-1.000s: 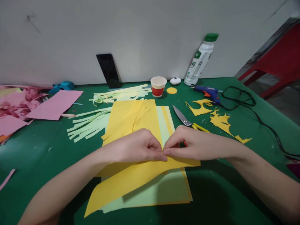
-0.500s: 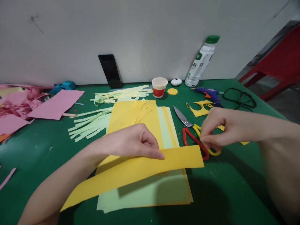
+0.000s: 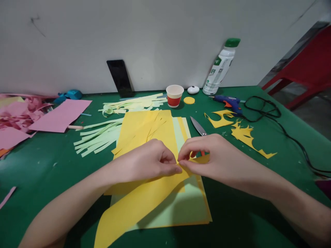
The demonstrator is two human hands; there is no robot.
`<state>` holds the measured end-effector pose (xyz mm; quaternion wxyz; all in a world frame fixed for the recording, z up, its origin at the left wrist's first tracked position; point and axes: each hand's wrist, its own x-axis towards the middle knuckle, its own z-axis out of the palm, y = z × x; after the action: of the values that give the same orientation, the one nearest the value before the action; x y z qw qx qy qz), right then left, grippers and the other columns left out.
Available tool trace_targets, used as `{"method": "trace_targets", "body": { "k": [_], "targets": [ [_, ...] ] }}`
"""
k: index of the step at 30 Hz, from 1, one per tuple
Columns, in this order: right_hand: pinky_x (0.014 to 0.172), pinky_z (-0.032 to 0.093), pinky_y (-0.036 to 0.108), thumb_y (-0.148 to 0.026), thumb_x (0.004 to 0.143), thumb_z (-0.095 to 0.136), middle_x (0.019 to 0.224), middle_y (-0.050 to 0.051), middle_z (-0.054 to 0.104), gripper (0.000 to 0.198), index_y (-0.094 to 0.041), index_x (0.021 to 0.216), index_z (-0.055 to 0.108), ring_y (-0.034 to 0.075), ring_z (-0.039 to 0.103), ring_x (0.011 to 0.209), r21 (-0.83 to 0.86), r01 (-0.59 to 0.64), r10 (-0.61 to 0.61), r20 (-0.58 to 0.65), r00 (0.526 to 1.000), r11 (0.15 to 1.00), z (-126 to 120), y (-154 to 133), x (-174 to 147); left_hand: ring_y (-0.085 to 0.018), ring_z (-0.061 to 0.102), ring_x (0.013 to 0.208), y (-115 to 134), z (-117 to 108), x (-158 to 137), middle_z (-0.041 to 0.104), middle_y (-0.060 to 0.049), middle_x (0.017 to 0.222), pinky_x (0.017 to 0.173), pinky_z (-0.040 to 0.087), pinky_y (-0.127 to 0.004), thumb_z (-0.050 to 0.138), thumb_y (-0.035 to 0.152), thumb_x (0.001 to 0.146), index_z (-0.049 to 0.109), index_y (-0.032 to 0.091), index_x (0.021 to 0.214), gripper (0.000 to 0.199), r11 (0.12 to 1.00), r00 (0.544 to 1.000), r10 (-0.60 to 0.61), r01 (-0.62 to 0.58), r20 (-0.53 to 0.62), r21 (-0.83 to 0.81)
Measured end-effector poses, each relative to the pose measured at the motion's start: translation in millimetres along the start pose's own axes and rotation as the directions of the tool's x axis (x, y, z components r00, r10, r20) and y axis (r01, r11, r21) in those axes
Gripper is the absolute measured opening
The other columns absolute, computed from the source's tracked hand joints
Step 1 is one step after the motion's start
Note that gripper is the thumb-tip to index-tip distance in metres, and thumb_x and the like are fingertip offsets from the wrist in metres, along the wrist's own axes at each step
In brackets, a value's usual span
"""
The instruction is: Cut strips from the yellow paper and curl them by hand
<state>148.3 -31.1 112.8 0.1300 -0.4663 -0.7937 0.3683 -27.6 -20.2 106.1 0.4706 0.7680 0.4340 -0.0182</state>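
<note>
A long yellow paper strip (image 3: 139,203) is pinched along its upper edge by my left hand (image 3: 147,160). My right hand (image 3: 204,156) grips the same edge, its fingertips almost touching those of the left. The strip's right end shows behind the right hand, and its left end curls down towards me. Under the strip lies a stack of pale green paper (image 3: 181,212) with yellow sheets (image 3: 144,124) on top. Scissors (image 3: 198,126) lie just beyond my right hand, which hides most of their handles.
Fringed green strips (image 3: 103,136) and pink paper (image 3: 62,115) lie to the left. Along the wall stand a phone (image 3: 120,77), a paper cup (image 3: 174,96) and a leaning bottle (image 3: 219,72). On the right are a glue gun (image 3: 229,102), its cord and yellow scraps (image 3: 245,136).
My right hand has moved left from over the scissors' handles and taken hold of the yellow strip beside my left hand. The strip's left end has swung down and curls more.
</note>
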Motion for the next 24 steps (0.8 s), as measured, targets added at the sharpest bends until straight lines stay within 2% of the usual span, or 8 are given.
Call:
{"method": "trace_targets", "body": {
  "k": [4,8,11,15,18,24],
  "targets": [
    [0.060,0.041,0.026,-0.016,0.067,0.051,0.071,0.001,0.065,0.012,-0.019,0.063,0.062,0.014,0.056,0.068,0.004,-0.035,0.035,0.043,0.998,0.999,3,0,2,-0.004,0.016,0.041,0,1,-1,0.022,0.006,0.047,0.036,0.012,-0.020,0.044,0.036,0.081,0.031,0.015,0.051,0.038,0.999,0.999,0.038,-0.038,0.007,-0.008],
    [0.057,0.039,0.024,-0.014,0.064,0.050,0.065,0.000,0.061,0.010,-0.018,0.061,0.058,0.012,0.052,0.063,0.012,-0.018,0.017,0.067,0.998,1.000,5,0,3,-0.004,0.017,0.043,0,4,-2,0.021,0.006,0.048,0.037,0.013,-0.020,0.044,0.030,0.081,0.032,0.015,0.051,0.036,0.997,0.997,0.080,-0.080,-0.007,-0.006],
    [0.053,0.037,0.022,-0.015,0.063,0.049,0.060,-0.002,0.057,0.009,-0.019,0.059,0.056,0.011,0.049,0.058,0.010,-0.007,0.006,0.082,0.997,1.000,2,1,1,-0.004,0.016,0.043,1,4,-3,0.021,0.006,0.047,0.037,0.013,-0.020,0.046,0.033,0.081,0.033,0.014,0.050,0.038,0.997,0.997,0.075,-0.075,-0.003,-0.013],
    [0.049,0.036,0.020,-0.016,0.064,0.048,0.057,-0.004,0.054,0.009,-0.019,0.057,0.053,0.009,0.046,0.054,0.008,-0.002,0.002,0.080,0.997,1.000,-9,7,-3,-0.004,0.016,0.042,1,-1,-5,0.025,0.006,0.046,0.036,0.015,-0.019,0.050,0.044,0.079,0.049,0.013,0.053,0.041,0.997,0.998,0.069,-0.069,-0.007,-0.029],
    [0.045,0.034,0.020,-0.018,0.065,0.048,0.053,-0.004,0.050,0.009,-0.019,0.057,0.052,0.008,0.043,0.048,0.001,-0.061,0.061,0.108,0.992,0.998,-21,14,-4,-0.004,0.018,0.041,2,-9,-6,0.031,0.006,0.046,0.035,0.015,-0.018,0.053,0.046,0.077,0.061,0.012,0.060,0.039,0.998,0.999,0.042,-0.042,-0.014,-0.049],
    [0.045,0.033,0.023,-0.022,0.066,0.049,0.053,-0.002,0.051,0.009,-0.018,0.059,0.052,0.011,0.046,0.051,-0.031,-0.147,0.150,0.141,0.979,0.989,-40,25,-6,-0.004,0.020,0.041,-1,-16,-6,0.041,0.004,0.047,0.035,0.017,-0.017,0.056,0.045,0.074,0.069,0.014,0.068,0.034,0.999,0.998,0.024,-0.026,-0.052,-0.046]
  ]
}}
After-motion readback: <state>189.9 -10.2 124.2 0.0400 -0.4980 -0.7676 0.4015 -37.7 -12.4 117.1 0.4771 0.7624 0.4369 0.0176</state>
